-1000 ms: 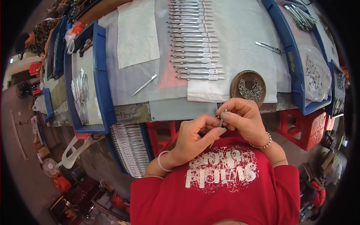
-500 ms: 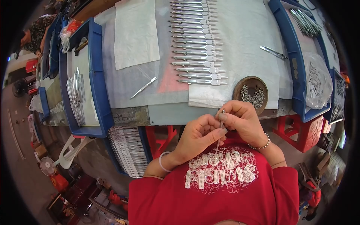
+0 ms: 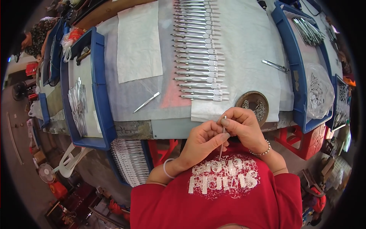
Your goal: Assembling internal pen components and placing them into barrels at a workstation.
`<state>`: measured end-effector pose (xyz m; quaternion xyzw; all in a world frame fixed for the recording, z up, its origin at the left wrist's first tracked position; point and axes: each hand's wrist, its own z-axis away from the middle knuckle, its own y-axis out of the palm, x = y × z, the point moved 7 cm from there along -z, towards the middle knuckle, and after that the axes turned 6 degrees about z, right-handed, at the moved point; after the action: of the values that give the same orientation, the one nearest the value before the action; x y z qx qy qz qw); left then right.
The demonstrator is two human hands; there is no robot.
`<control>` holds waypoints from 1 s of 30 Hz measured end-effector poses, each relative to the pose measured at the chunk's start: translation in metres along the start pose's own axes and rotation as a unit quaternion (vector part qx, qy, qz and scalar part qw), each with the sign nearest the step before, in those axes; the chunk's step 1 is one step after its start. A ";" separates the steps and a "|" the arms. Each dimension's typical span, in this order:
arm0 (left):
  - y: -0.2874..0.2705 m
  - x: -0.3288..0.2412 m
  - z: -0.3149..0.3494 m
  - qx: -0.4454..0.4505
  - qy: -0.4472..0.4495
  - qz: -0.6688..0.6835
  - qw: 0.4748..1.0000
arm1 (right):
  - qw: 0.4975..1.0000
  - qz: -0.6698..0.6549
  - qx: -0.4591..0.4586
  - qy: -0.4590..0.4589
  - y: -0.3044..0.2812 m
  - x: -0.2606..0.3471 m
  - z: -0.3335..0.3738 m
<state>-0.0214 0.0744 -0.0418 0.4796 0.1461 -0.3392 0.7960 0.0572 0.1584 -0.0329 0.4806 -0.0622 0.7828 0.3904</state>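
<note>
Close in front of my chest, a slim metal leg (image 3: 221, 150), like one from a drawing compass, slants between my two hands. My left hand (image 3: 201, 142) is closed, with thumb and fingers pinching its middle. At the upper end, the thumb and index finger of my right hand (image 3: 247, 128) are pressed together on the tip. Whether a small part sits there is hidden by the fingers. Just beyond the right hand stands a round brown bowl (image 3: 242, 100) of small metal screws. A long row of silver drawing compasses (image 3: 202, 80) lies on the covered table ahead.
A single metal leg (image 3: 146, 102) lies left of the row, and a compass-like piece (image 3: 275, 65) lies to the right. Blue bins (image 3: 100, 84) with metal legs flank the table on the left, and another blue bin (image 3: 299, 76) holds rods and a plastic bag (image 3: 319, 91) of small parts.
The table and its things sit a little lower in the picture. Both hands keep their hold on the metal leg, with only slight finger movement.
</note>
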 end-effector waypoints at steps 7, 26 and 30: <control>0.004 -0.003 -0.003 -0.004 0.011 -0.025 1.000 | 0.954 0.235 -0.088 -0.166 -0.025 0.030 0.004; -0.018 -0.026 0.061 -0.130 0.168 -0.069 0.975 | 0.519 0.775 -0.285 -0.220 -0.138 0.087 -0.040; -0.017 -0.024 0.065 -0.115 0.162 -0.059 0.978 | 0.501 0.780 -0.287 -0.241 -0.136 0.099 -0.021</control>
<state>-0.0560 0.0223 -0.0074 0.4242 0.3387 -0.2847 0.7901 0.1105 0.3158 -0.0024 0.2687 -0.7246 0.5631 -0.2926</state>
